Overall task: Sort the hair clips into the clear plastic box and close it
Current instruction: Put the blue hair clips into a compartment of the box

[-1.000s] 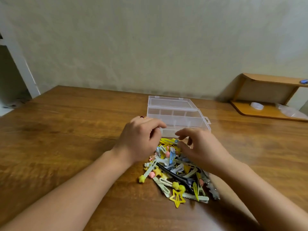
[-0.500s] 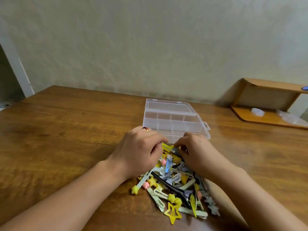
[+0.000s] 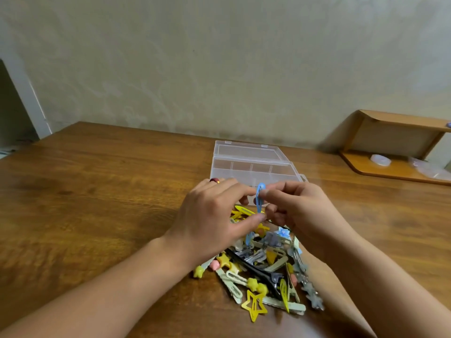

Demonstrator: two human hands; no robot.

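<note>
A pile of hair clips (image 3: 266, 272) in yellow, green, blue, pink and black lies on the wooden table (image 3: 97, 191) just in front of me. Behind it stands the clear plastic box (image 3: 253, 167) with its lid open and folded back; its compartments look empty. A blue snap clip (image 3: 260, 197) stands upright above the pile's far edge. My left hand (image 3: 214, 220) pinches its lower end and my right hand (image 3: 300, 211) pinches its upper part. My hands hide the box's front edge.
A low wooden shelf (image 3: 395, 152) stands at the back right against the wall, with a small white dish (image 3: 380, 159) and plastic bags on its bottom board. A doorway opens at the far left.
Both hands have come up out of the pile with the blue snap clip held between them. The view has shifted slightly left.
</note>
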